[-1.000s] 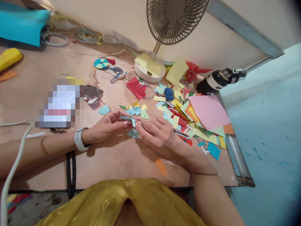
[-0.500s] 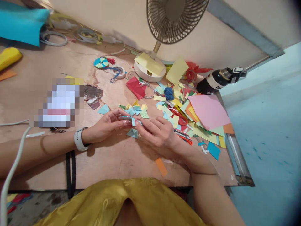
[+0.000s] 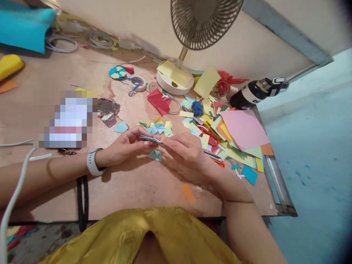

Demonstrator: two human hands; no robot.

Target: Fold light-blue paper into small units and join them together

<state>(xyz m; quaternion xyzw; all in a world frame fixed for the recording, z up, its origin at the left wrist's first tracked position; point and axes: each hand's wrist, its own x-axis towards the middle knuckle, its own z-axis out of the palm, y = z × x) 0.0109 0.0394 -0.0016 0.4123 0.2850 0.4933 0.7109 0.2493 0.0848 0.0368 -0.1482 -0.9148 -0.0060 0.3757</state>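
Both my hands meet over the wooden table (image 3: 132, 190), pinching one small folded light-blue paper piece (image 3: 150, 138). My left hand (image 3: 125, 146), with a white watch on the wrist, grips its left end with curled fingers. My right hand (image 3: 187, 152) pinches its right end between thumb and fingertips. Just below the hands a folded teal paper triangle (image 3: 155, 155) lies on the table. A cluster of small folded blue, yellow and green pieces (image 3: 159, 128) sits just beyond my fingers.
A heap of coloured paper with a large pink sheet (image 3: 243, 128) and red scissors (image 3: 211, 141) lies to the right. A desk fan (image 3: 189, 40) stands behind, with a black bottle (image 3: 255, 93) lying beside it. An orange strip (image 3: 189, 194) lies near the front edge.
My right hand has drawn its fingers in slightly toward the paper piece. The piece has tilted a little flatter between both hands.
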